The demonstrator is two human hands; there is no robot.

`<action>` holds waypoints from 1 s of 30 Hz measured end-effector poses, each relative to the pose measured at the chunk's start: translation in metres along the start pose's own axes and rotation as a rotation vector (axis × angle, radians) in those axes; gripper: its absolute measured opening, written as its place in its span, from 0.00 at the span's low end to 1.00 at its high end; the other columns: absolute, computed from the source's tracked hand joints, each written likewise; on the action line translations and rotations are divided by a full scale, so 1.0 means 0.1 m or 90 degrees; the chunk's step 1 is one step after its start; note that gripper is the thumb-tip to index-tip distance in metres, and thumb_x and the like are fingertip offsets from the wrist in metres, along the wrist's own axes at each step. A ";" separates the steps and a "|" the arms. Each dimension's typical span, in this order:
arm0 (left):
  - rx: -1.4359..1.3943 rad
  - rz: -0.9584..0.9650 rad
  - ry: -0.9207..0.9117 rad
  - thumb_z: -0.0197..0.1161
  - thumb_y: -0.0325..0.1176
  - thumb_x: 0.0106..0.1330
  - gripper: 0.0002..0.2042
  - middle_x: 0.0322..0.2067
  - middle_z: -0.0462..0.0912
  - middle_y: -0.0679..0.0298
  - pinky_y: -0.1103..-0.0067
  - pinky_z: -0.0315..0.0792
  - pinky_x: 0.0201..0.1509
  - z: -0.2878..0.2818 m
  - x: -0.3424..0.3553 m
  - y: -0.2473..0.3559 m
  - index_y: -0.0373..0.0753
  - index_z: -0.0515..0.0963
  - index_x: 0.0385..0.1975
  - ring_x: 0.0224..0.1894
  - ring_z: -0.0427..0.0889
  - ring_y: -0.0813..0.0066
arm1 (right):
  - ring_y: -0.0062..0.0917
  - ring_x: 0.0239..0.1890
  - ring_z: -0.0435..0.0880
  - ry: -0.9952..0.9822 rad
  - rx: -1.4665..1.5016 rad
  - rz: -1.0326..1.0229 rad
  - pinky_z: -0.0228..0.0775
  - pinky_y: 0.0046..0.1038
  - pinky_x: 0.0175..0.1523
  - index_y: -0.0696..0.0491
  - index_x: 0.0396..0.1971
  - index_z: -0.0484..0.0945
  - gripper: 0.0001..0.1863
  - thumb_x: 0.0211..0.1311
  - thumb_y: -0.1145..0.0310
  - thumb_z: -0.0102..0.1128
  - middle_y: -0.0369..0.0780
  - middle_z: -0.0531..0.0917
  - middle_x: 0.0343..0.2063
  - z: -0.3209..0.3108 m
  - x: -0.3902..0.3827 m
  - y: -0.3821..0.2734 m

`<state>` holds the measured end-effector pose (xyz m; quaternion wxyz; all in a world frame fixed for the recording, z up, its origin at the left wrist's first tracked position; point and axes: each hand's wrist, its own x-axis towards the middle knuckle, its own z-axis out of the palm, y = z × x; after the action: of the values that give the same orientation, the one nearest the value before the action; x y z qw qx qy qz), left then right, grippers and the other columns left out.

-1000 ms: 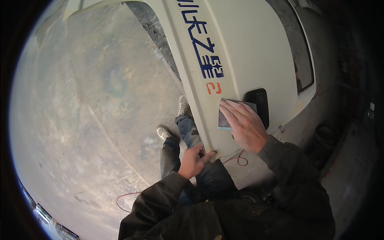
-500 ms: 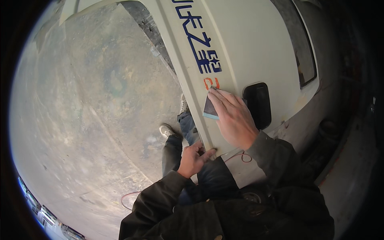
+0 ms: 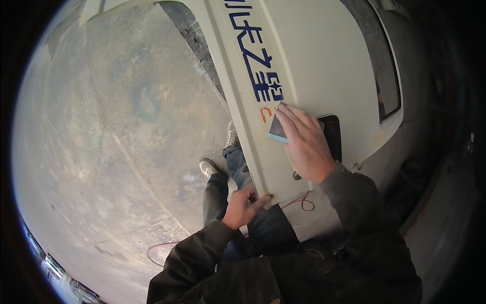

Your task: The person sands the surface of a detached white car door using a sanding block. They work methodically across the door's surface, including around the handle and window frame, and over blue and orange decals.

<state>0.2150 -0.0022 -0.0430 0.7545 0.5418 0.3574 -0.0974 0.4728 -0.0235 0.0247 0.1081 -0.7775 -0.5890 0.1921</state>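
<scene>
A cream-white vehicle door (image 3: 309,66) stretches away in front of me. Under the flat fingers of my right hand (image 3: 307,147) is a sanding pad (image 3: 277,131), dark with a light-blue edge, pressed against the panel. It lies beside a partly visible orange mark (image 3: 266,115), just below dark-blue lettering (image 3: 253,43). My left hand (image 3: 244,207) grips the door's near left corner, thumb on top and fingers curled at the edge, partly hidden. The right hand covers part of the black handle recess (image 3: 332,136).
A round lock (image 3: 296,176) sits near the door's lower edge. Thin red cord (image 3: 308,203) loops below the door. Stained concrete floor (image 3: 131,126) spreads to the left, with my shoe (image 3: 208,167) on it. A window opening (image 3: 387,96) is at the far right.
My right hand and the sanding pad have slid right across the panel, covering more of the handle recess. My left hand keeps its hold. The view has shifted slightly.
</scene>
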 end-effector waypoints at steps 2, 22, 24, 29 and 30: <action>-0.028 -0.011 -0.010 0.77 0.39 0.67 0.16 0.23 0.86 0.59 0.75 0.75 0.32 0.00 0.00 -0.03 0.32 0.85 0.42 0.24 0.82 0.75 | 0.45 0.70 0.75 -0.015 0.052 -0.022 0.64 0.46 0.74 0.63 0.67 0.72 0.32 0.58 0.85 0.60 0.52 0.79 0.65 -0.02 0.12 -0.04; -0.032 -0.113 -0.096 0.75 0.34 0.71 0.15 0.31 0.92 0.56 0.78 0.82 0.37 -0.14 0.01 0.25 0.28 0.85 0.47 0.31 0.90 0.78 | 0.41 0.66 0.77 -0.034 -0.038 -0.209 0.63 0.43 0.73 0.66 0.60 0.76 0.26 0.59 0.80 0.61 0.50 0.82 0.60 -0.26 1.22 0.31; -0.049 -0.114 -0.102 0.75 0.34 0.71 0.14 0.30 0.92 0.56 0.78 0.82 0.36 -0.15 0.03 0.30 0.27 0.84 0.46 0.29 0.90 0.76 | 0.40 0.65 0.78 -0.032 -0.066 -0.227 0.63 0.42 0.73 0.67 0.59 0.77 0.24 0.62 0.77 0.60 0.50 0.84 0.58 -0.26 1.25 0.32; -0.071 -0.118 -0.095 0.74 0.33 0.71 0.14 0.29 0.91 0.56 0.77 0.82 0.35 -0.13 -0.01 0.23 0.26 0.84 0.43 0.27 0.91 0.74 | 0.39 0.63 0.78 -0.071 -0.030 -0.227 0.64 0.42 0.72 0.67 0.57 0.78 0.22 0.64 0.77 0.58 0.50 0.85 0.56 -0.38 1.24 0.36; -0.046 -0.115 -0.101 0.74 0.33 0.71 0.13 0.30 0.91 0.56 0.77 0.82 0.35 -0.13 0.00 0.23 0.26 0.84 0.43 0.27 0.91 0.74 | 0.41 0.63 0.79 -0.090 -0.037 -0.225 0.65 0.42 0.71 0.67 0.57 0.78 0.22 0.64 0.76 0.58 0.50 0.85 0.55 -0.41 1.26 0.38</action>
<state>0.2218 0.0183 -0.0279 0.7876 0.4701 0.3475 -0.1947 0.5529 0.0882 0.0249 0.0765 -0.6495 -0.7276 0.2071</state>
